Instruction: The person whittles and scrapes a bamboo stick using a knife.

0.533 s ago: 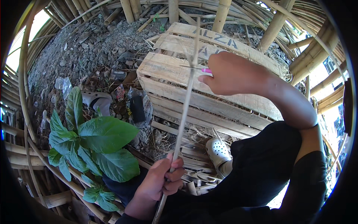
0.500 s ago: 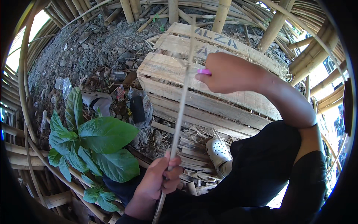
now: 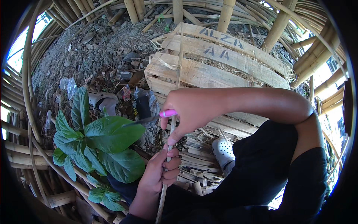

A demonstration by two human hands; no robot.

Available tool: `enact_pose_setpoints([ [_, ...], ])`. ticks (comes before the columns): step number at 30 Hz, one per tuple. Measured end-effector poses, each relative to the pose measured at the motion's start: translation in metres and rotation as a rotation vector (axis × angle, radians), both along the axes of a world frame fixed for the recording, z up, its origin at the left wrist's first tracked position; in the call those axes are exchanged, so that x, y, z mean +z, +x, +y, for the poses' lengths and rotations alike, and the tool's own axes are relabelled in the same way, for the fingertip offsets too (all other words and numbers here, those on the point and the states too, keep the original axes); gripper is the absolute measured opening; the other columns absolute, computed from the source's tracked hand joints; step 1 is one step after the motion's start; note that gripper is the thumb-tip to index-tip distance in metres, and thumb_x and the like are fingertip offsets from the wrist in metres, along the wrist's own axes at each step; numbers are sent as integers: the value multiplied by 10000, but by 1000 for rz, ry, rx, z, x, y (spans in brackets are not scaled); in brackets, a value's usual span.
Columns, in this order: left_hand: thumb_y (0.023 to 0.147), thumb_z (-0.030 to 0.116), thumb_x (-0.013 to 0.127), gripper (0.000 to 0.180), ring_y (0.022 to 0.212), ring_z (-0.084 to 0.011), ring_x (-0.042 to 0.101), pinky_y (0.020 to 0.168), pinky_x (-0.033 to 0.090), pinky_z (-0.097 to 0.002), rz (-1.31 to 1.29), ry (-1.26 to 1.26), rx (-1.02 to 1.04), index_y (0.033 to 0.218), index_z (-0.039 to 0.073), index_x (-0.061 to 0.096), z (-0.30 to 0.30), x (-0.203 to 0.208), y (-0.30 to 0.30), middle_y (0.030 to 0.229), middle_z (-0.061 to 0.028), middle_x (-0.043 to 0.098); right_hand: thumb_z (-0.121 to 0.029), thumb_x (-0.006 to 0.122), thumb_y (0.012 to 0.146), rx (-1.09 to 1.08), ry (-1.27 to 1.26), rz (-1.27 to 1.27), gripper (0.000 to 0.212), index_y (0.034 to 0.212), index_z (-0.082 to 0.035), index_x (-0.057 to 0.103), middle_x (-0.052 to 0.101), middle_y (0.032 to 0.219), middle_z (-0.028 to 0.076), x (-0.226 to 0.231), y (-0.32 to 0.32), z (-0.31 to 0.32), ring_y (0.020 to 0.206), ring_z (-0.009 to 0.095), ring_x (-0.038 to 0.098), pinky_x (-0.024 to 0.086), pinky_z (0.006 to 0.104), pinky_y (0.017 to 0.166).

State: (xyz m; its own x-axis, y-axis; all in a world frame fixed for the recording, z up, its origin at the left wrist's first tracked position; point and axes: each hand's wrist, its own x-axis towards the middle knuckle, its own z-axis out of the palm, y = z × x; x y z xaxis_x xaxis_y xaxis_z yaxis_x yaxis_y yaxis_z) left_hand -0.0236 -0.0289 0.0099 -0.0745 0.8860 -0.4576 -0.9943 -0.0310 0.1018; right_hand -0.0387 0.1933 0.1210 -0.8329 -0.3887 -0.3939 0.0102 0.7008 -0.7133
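A long thin bamboo strip [image 3: 180,59] runs upright through the middle of the view, from over the crate down to the lower edge. My left hand [image 3: 162,170] is closed around its lower part. Just above, my right hand [image 3: 192,114] grips a knife by its pink handle [image 3: 168,113]. The dark narrow blade points left, its tip in front of a large green leaf. My right thumb presses on the strip close to my left fingers. Whether the blade's edge touches the strip cannot be made out.
A slatted wooden crate [image 3: 209,72] with straw lies ahead. A leafy plant [image 3: 112,134] stands at left. Bamboo poles [image 3: 225,16] fence the stony ground. Clogs [image 3: 223,151], clear plastic, a black object [image 3: 143,107] and cut bamboo pieces lie about.
My right hand has moved down and left with the knife, from over the crate to just above my left hand. My left hand still grips the strip, which now stands more upright.
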Motion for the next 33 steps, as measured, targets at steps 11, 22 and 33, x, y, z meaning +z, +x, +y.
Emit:
enact_pose_setpoints([
  [11, 1016, 392, 350, 252, 427, -18, 184, 336, 110, -187, -24, 68, -30, 871, 195, 408, -5, -5, -4, 620, 77, 275, -230, 659, 799, 220, 89, 63, 186, 824, -48, 691, 583, 574, 64, -19, -13, -7, 520, 149, 554, 429, 319, 500],
  [22, 1021, 384, 332, 251, 433, -19, 184, 344, 109, -194, 27, 29, -19, 888, 190, 419, -4, -3, 0, 633, 78, 281, -239, 707, 775, 260, -111, 259, 214, 879, -55, 669, 593, 617, 66, -32, 2, -1, 589, 226, 564, 442, 351, 580],
  [33, 1025, 368, 323, 259, 433, -21, 179, 338, 123, -191, -100, 140, -4, 881, 178, 421, 1, -9, 2, 635, 73, 280, -176, 712, 769, 67, -86, 101, 152, 731, -40, 656, 603, 598, 42, -18, 20, 16, 561, 133, 569, 432, 315, 523],
])
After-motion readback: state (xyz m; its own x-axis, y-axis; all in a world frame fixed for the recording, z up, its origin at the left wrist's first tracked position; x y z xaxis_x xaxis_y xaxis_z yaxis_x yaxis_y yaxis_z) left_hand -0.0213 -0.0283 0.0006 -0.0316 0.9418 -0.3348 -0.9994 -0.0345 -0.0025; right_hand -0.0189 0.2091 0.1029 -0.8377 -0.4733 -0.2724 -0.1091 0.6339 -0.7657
